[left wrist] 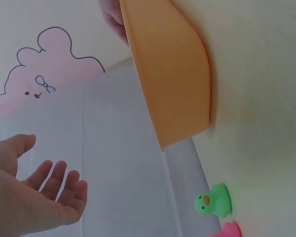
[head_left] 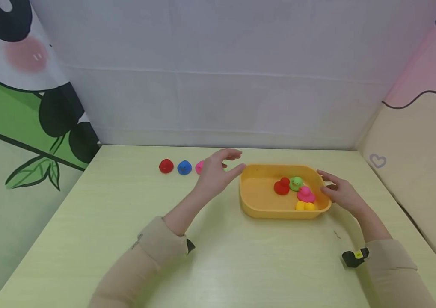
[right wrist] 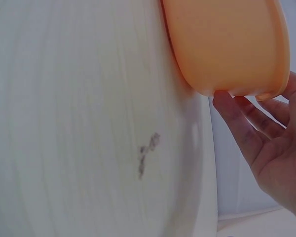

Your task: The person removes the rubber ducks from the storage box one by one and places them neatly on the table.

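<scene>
A yellow-orange plastic basin [head_left: 264, 213] stands on the table, with red [head_left: 281, 187], green [head_left: 296, 183] and pink [head_left: 305, 195] toy ducks and yellow toy pieces [head_left: 304, 206] toward its right side. My right hand [head_left: 342, 194] holds the basin's right end, thumb over the rim and fingers against the outer wall in the right wrist view. Beside the left rim, my left hand [head_left: 215, 173] is raised with relaxed, spread fingers and nothing in them. Behind it stand a pink duck [head_left: 199, 167] and a green duck [left wrist: 214, 201], both partly hidden in the head view.
Further left in the same row are a blue duck [head_left: 184, 167] and a red duck [head_left: 166, 166]. A white cloth wall [head_left: 218, 107] rises behind the table [head_left: 125, 205]. Printed panels stand on both sides, a green one [head_left: 13, 115] and a pink-and-cream one [head_left: 422, 141].
</scene>
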A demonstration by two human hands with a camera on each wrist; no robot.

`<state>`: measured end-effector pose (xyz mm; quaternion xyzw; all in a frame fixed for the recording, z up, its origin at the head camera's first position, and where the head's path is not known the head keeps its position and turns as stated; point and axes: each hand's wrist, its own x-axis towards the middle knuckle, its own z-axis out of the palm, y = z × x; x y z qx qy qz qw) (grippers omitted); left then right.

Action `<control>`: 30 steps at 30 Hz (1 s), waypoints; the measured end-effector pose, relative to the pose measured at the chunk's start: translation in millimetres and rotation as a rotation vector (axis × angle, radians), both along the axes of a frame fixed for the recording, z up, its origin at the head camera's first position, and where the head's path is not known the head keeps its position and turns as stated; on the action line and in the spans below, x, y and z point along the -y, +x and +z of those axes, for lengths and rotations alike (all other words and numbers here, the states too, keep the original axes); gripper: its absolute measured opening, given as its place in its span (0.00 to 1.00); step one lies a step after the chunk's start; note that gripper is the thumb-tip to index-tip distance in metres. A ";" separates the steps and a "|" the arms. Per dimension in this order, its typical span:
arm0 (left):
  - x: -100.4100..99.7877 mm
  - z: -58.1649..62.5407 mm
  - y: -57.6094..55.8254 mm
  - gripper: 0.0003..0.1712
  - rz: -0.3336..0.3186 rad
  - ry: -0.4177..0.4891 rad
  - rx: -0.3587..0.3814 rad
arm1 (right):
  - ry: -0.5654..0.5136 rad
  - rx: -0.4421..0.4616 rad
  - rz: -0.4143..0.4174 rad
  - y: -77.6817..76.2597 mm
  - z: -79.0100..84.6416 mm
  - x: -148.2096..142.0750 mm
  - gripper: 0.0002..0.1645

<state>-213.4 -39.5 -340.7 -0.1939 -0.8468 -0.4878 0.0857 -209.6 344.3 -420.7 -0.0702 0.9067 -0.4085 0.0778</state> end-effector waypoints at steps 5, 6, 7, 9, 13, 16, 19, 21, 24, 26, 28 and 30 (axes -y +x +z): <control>-14.0 -4.2 -1.2 0.21 -0.022 0.017 0.023 | -0.003 0.006 -0.001 0.1 0.1 0.2 0.35; -16.8 -5.1 -1.5 0.21 -0.029 0.019 0.026 | -0.003 0.006 0.000 0.2 0.1 0.3 0.35; -19.5 -6.1 -1.8 0.22 -0.036 0.023 0.028 | -0.004 0.006 0.000 0.1 0.0 0.3 0.35; -24.4 -7.8 -2.1 0.22 -0.044 0.022 0.034 | -0.007 0.003 0.001 0.0 -0.5 0.1 0.35; -34.3 -11.8 -3.3 0.23 -0.061 0.029 0.045 | -0.014 0.000 0.003 -0.3 -1.2 -0.4 0.35; -42.8 -16.1 -4.4 0.23 -0.080 0.036 0.064 | -0.016 0.000 0.003 -0.1 -1.1 -0.8 0.35; -52.6 -21.3 -5.3 0.23 -0.097 0.029 0.091 | -0.018 0.003 0.002 0.6 -0.6 -1.0 0.35; -59.0 -24.9 -6.0 0.23 -0.113 0.028 0.103 | -0.017 0.002 0.004 0.8 -0.5 -1.1 0.35; -68.5 -30.8 -7.8 0.24 -0.131 0.024 0.116 | -0.007 -0.003 0.007 0.8 -0.6 -1.3 0.35; -74.2 -35.7 -9.8 0.25 -0.148 0.029 0.122 | -0.001 -0.007 0.008 0.5 -0.9 -1.5 0.35; -79.8 -41.1 -12.0 0.26 -0.163 0.026 0.125 | 0.003 -0.009 0.009 0.2 -1.0 -1.6 0.35; -84.8 -46.9 -14.4 0.27 -0.178 0.010 0.127 | 0.002 -0.010 0.008 -0.2 -1.3 -1.6 0.35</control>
